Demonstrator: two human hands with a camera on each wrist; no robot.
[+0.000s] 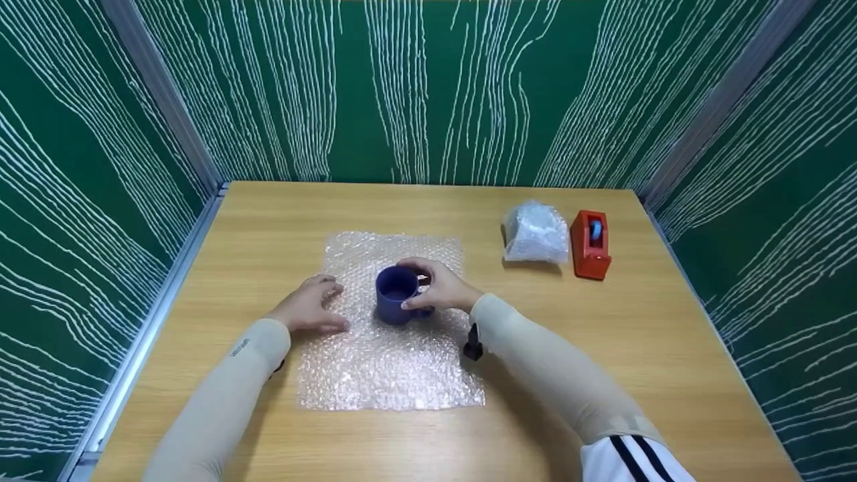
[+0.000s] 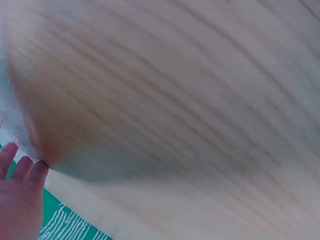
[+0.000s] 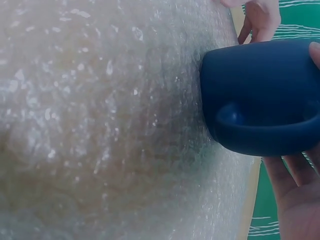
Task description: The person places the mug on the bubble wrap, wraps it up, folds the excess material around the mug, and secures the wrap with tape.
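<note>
A dark blue mug (image 1: 390,309) stands upright on a flat sheet of clear bubble wrap (image 1: 392,381), above the middle of the sheet. My right hand (image 1: 443,286) grips the mug near its rim from the right, thumb on the near side and fingers on the far side. In the right wrist view the mug's handle (image 3: 270,132) shows, with its base against the bubble wrap. My left hand (image 1: 309,306) rests at the sheet's left edge, its fingers loosely spread. In the left wrist view its fingertips (image 2: 37,172) lie at the wrap's edge.
A bubble-wrapped bundle (image 1: 535,234) sits at the back right of the wooden table (image 1: 268,214). Beside it stands a red tape dispenser (image 1: 590,258) with a blue core. Green panels with white wavy lines (image 1: 348,100) enclose the table's back and sides.
</note>
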